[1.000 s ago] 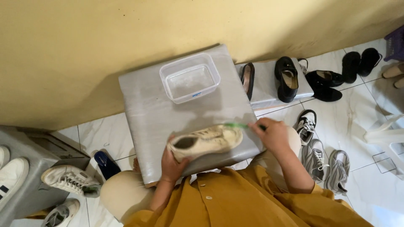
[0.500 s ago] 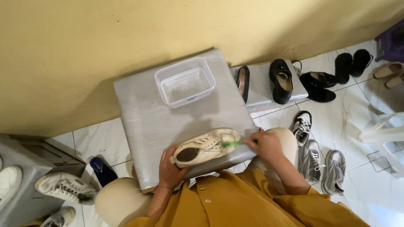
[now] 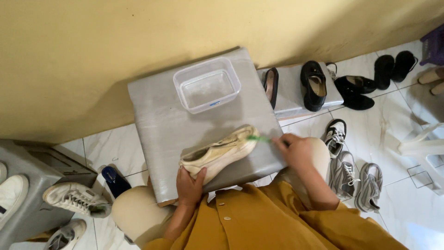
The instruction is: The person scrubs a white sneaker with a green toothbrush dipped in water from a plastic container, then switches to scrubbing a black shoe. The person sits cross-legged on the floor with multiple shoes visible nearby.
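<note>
Cream canvas, grubby along the sole: that is the sneaker (image 3: 219,152) we have tipped on its side near the front edge of the grey table (image 3: 157,111), toe pointing away to the right. Our left hand (image 3: 189,185) cups the heel end from below, fingers closed firmly around it, so the shoe is propped rather than lying flat. Our right hand (image 3: 296,149) pinches the handle of a small green brush (image 3: 257,138), fingers closed on it, with the bristle end touching the toe of the sneaker.

We judge the step in hand to be scrubbing the toe and sole edge. The next move would call for a steady hold at the heel while the brush works along the rim, and a reach to the clear plastic container (image 3: 207,84) that sits further back on the table, well apart from the shoe; whether it holds water we cannot tell for sure.

Around us, black shoes (image 3: 314,85) rest on a low grey stand against the yellow wall, grey sneakers (image 3: 354,178) lie on the tiled floor to the right, and white sneakers (image 3: 76,199) lie to the left.
</note>
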